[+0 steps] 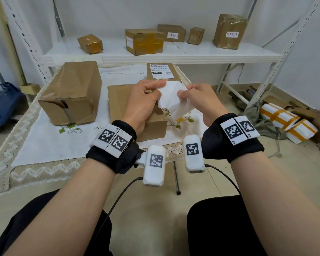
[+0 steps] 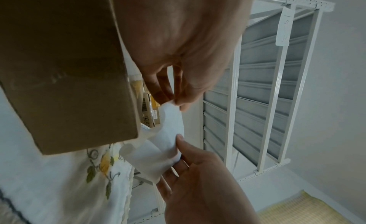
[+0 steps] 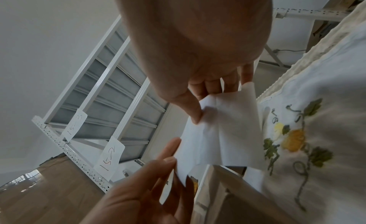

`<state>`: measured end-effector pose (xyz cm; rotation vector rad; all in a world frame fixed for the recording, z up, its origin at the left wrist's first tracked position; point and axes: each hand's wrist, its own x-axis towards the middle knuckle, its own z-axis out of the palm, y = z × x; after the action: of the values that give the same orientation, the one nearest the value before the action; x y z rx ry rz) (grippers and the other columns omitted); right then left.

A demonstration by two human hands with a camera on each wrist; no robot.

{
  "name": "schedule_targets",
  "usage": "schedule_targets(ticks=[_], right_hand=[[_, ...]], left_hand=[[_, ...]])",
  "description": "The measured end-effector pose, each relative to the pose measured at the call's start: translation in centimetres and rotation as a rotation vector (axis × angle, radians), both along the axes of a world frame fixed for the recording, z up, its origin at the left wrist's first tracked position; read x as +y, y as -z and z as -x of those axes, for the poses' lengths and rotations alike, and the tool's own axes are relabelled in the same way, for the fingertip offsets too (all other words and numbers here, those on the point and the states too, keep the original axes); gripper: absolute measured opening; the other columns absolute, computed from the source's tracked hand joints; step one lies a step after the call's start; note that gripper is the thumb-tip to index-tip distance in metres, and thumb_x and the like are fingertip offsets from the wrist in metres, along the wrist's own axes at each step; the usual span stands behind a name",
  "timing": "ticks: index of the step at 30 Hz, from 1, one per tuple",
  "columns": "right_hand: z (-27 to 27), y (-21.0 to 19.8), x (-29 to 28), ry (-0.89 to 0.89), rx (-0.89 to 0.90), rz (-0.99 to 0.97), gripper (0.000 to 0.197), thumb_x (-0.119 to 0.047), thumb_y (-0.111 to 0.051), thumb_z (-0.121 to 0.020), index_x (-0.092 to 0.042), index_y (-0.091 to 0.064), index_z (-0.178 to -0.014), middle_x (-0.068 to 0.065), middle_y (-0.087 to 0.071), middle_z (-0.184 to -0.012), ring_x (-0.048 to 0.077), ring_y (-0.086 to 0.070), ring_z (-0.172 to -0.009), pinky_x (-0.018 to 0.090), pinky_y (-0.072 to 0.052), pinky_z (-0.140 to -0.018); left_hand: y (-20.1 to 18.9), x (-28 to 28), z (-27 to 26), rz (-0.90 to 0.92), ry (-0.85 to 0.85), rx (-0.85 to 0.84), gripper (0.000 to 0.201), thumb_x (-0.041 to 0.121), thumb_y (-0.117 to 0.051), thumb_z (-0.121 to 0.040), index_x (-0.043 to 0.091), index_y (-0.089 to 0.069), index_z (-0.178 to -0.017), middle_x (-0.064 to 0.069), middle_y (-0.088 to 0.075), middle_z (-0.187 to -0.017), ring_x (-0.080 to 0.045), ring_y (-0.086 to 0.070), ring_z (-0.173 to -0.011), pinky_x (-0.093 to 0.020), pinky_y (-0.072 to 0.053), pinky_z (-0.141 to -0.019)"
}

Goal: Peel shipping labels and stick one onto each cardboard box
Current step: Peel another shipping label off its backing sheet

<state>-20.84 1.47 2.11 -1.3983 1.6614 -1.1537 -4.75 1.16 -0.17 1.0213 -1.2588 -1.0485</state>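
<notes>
Label sheet [image 1: 171,97], white and creased, is held in the air between both hands above the bench [image 1: 44,145], just over the unlabelled cardboard box [image 1: 151,124] at the bench's middle. In the head view the left hand [image 1: 142,100] pinches the sheet's upper left corner at about 10 o'clock of the paper, and the right hand [image 1: 199,100] pinches its right edge at about 3 o'clock. A large taped box [image 1: 72,93] stands at 9 o'clock from the hands, and a flat labelled box [image 1: 162,72] lies at 12 o'clock, a printed label on its top. Five more boxes sit on the white shelf [image 1: 192,50] behind.

From the left wrist, the left hand [image 2: 182,58] grips the top corner of the sheet [image 2: 158,149] between thumb and fingertips, while the right hand [image 2: 202,188] comes in from 6 o'clock, thumb on the paper. The brown box [image 2: 65,73] fills the 9 o'clock side.

From the right wrist, the right hand [image 3: 198,58] clamps the sheet [image 3: 221,130] with its thumb, and the left hand [image 3: 142,188] holds the lower edge from 7 o'clock. An embroidered tablecloth [image 3: 316,133] lies at 3 o'clock.
</notes>
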Motion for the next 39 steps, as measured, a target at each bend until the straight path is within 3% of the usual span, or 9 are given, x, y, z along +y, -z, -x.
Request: schedule_targets(ticks=[6,12,18,22,24,28,30,33,39], right_hand=[[0.0,0.2,-0.2,-0.013,0.004,-0.001,0.027,-0.015,-0.065,-0.096,-0.016,-0.057,-0.070,0.001,-0.062,-0.082,0.016,-0.056,-0.075,0.025,-0.042,-0.065],[0.0,0.4,-0.4,-0.012,0.000,0.019,0.027,-0.015,-0.062,-0.097,-0.017,-0.056,-0.071,0.000,-0.059,-0.079,0.017,-0.054,-0.075,0.026,-0.043,-0.066],[-0.3,0.6,-0.4,-0.077,-0.053,0.048,0.019,-0.018,-0.057,-0.101,-0.017,-0.054,-0.082,0.003,-0.062,-0.090,0.019,-0.057,-0.082,0.029,-0.045,-0.074],[-0.6,0.7,-0.3,-0.131,-0.091,0.032,0.011,-0.016,-0.064,-0.098,-0.015,-0.056,-0.092,0.013,-0.069,-0.107,0.026,-0.067,-0.092,0.037,-0.055,-0.079],[-0.6,0.7,-0.2,-0.153,-0.125,0.013,0.016,-0.015,-0.072,-0.093,-0.017,-0.057,-0.091,0.017,-0.070,-0.115,0.031,-0.070,-0.097,0.043,-0.058,-0.081],[-0.5,0.4,0.2,-0.165,-0.168,-0.048,0.034,-0.011,-0.084,-0.081,-0.015,-0.059,-0.104,0.017,-0.071,-0.115,0.029,-0.072,-0.090,0.033,-0.057,-0.059],[-0.4,0.3,0.3,-0.165,-0.182,-0.071,0.042,-0.009,-0.086,-0.077,-0.014,-0.058,-0.108,0.017,-0.071,-0.113,0.027,-0.072,-0.087,0.031,-0.056,-0.057],[-0.5,0.2,0.3,-0.163,-0.171,-0.079,0.045,-0.008,-0.087,-0.075,-0.014,-0.058,-0.109,0.017,-0.072,-0.111,0.029,-0.072,-0.090,0.031,-0.056,-0.062],[-0.2,0.1,0.1,-0.177,-0.101,-0.097,0.040,-0.008,-0.084,-0.079,-0.017,-0.054,-0.104,0.017,-0.071,-0.112,0.033,-0.071,-0.092,0.031,-0.055,-0.063]], left_hand=[[-0.2,0.2,-0.1,-0.018,-0.002,0.038,0.038,-0.008,-0.053,-0.093,0.012,-0.076,-0.116,0.004,-0.065,-0.130,-0.014,-0.065,-0.108,-0.018,-0.056,-0.081],[-0.4,0.4,-0.2,-0.045,0.003,0.066,0.036,-0.007,-0.053,-0.093,0.009,-0.074,-0.119,0.002,-0.066,-0.128,-0.009,-0.065,-0.091,-0.015,-0.054,-0.073],[-0.9,0.3,-0.8,-0.092,0.036,0.044,0.029,0.006,-0.054,-0.099,0.013,-0.073,-0.120,0.000,-0.068,-0.126,-0.008,-0.064,-0.087,-0.015,-0.052,-0.067],[-1.1,0.4,-1.1,-0.137,0.078,0.037,0.024,0.019,-0.065,-0.098,0.017,-0.073,-0.121,0.003,-0.068,-0.130,-0.015,-0.068,-0.107,-0.026,-0.056,-0.085],[-1.1,0.5,-1.3,-0.142,0.094,0.005,0.034,0.015,-0.075,-0.091,0.020,-0.070,-0.124,0.003,-0.066,-0.132,-0.017,-0.070,-0.109,-0.025,-0.059,-0.088],[-1.1,0.8,-1.6,-0.137,0.097,-0.077,0.054,-0.003,-0.076,-0.084,0.021,-0.066,-0.131,-0.001,-0.067,-0.129,-0.017,-0.069,-0.096,-0.032,-0.060,-0.091],[-1.2,1.0,-1.5,-0.119,0.095,-0.100,0.055,-0.006,-0.074,-0.085,0.021,-0.065,-0.132,0.004,-0.064,-0.129,-0.012,-0.065,-0.092,-0.025,-0.059,-0.089],[-1.4,1.1,-1.4,-0.094,0.083,-0.131,0.054,-0.008,-0.071,-0.086,0.019,-0.066,-0.133,0.009,-0.056,-0.134,-0.005,-0.059,-0.090,-0.011,-0.055,-0.076],[-1.4,1.0,-1.4,-0.095,0.078,-0.140,0.053,-0.009,-0.072,-0.084,0.021,-0.068,-0.128,0.006,-0.055,-0.139,-0.019,-0.060,-0.101,-0.029,-0.056,-0.097]])
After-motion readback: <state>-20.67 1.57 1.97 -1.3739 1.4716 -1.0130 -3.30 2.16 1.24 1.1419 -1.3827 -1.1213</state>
